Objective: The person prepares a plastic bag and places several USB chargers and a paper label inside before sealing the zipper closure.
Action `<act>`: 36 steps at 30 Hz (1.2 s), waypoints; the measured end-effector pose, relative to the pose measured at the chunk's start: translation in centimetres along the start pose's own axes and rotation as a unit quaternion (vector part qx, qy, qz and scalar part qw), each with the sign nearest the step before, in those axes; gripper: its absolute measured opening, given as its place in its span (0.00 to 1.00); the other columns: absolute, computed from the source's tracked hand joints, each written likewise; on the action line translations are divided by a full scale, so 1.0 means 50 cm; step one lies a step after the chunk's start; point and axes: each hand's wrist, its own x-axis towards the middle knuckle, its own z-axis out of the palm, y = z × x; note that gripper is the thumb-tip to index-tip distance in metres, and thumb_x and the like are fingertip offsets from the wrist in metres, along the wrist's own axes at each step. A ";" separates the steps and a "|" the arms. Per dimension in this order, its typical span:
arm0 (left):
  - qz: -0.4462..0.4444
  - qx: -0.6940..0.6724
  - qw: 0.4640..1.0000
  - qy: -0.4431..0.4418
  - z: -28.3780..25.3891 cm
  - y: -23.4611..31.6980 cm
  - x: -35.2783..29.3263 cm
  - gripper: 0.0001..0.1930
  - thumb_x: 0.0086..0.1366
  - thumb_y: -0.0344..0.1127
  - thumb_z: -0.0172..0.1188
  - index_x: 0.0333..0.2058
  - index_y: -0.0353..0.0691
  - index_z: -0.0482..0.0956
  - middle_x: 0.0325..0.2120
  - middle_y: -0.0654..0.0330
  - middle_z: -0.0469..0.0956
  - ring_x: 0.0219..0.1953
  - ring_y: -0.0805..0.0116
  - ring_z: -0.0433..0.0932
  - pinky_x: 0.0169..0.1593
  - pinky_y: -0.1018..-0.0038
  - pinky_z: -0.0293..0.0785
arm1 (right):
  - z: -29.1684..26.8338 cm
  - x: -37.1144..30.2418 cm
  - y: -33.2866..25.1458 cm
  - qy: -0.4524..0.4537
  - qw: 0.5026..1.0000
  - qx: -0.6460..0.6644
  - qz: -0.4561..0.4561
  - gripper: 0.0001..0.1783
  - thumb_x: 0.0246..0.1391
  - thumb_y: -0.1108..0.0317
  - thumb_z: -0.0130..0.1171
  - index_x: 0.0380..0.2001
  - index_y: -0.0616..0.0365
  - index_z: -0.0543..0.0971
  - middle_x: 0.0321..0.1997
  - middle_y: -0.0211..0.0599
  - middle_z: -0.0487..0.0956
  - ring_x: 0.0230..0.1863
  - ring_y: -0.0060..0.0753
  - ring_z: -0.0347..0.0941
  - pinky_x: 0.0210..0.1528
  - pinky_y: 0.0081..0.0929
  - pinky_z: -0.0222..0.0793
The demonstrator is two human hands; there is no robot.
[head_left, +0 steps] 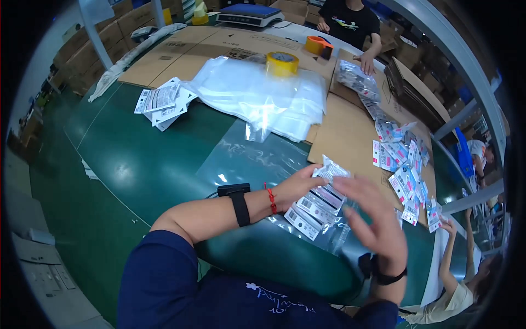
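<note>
Above the green table (137,145), our left hand (295,189), curled, grips packets (322,205) over clear plastic (260,159); our right hand (379,222), loosely open, is beside them; whether it touches, we cannot tell.

Head-worn fisheye (left one), looking down, near the hands (298,187)

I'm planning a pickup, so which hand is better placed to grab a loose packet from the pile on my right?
Probably your right hand: it is nearer the loose packets and looks open, while your left hand appears to hold the stacked packets.
</note>
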 end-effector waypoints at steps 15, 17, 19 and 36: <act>0.044 0.048 0.998 0.026 -0.077 -0.013 -0.029 0.28 0.64 0.37 0.57 0.60 0.39 0.59 0.57 0.57 0.65 0.58 0.70 0.66 0.57 0.73 0.65 | 0.433 0.700 0.123 0.150 0.984 0.073 0.064 0.43 0.49 0.60 0.60 0.64 0.65 0.54 0.66 0.59 0.56 0.66 0.55 0.53 0.68 0.36 0.49; 0.058 0.117 0.990 0.055 -0.105 -0.027 -0.030 0.28 0.64 0.37 0.58 0.60 0.38 0.59 0.56 0.56 0.66 0.57 0.70 0.67 0.56 0.74 0.66 | 0.409 0.698 0.222 0.198 0.975 0.039 0.087 0.43 0.47 0.64 0.61 0.64 0.65 0.54 0.65 0.59 0.57 0.66 0.56 0.53 0.68 0.36 0.48; 0.042 0.078 0.994 0.064 -0.102 -0.033 -0.015 0.28 0.64 0.37 0.58 0.59 0.37 0.59 0.53 0.55 0.69 0.53 0.70 0.70 0.53 0.75 0.67 | 0.339 0.682 0.343 0.245 0.962 -0.020 0.117 0.39 0.46 0.72 0.58 0.63 0.63 0.57 0.64 0.57 0.60 0.66 0.54 0.55 0.66 0.37 0.52; 0.041 0.079 0.990 0.110 -0.100 -0.038 -0.011 0.29 0.65 0.37 0.56 0.60 0.32 0.56 0.44 0.57 0.73 0.42 0.76 0.72 0.45 0.80 0.70 | 0.235 0.729 0.455 0.141 0.948 -0.266 0.102 0.24 0.43 0.71 0.65 0.47 0.59 0.75 0.53 0.48 0.70 0.54 0.51 0.67 0.58 0.39 0.64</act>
